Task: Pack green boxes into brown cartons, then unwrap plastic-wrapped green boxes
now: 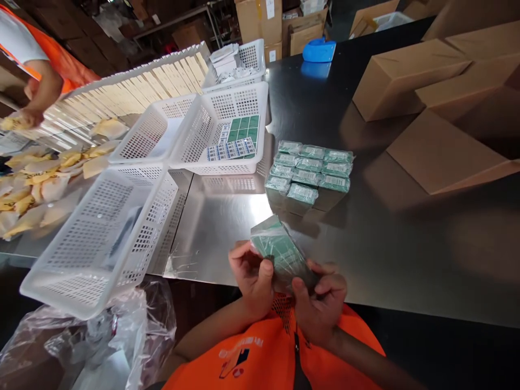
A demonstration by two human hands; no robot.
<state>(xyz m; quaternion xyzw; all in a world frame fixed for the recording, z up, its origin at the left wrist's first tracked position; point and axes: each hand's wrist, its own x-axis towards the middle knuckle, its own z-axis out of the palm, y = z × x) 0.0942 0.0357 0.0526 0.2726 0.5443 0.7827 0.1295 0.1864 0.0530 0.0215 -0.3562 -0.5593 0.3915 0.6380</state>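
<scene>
Hands: my left hand (pixel 252 275) and right hand (pixel 320 303) both grip one green packet (pixel 280 252).
Axis: packet's length runs near-right to far-left.
Stack: green packet pile (pixel 309 170) lies farther on the surface (pixel 227 216), slightly right.

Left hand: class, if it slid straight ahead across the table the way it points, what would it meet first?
Probably the stack of green packs. The left hand and right hand hold one green pack aimed that way; depth is uncertain.

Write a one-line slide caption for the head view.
Both hands, left hand and right hand, hold a green packet above a steel table, near stacked packets and white baskets.
</scene>
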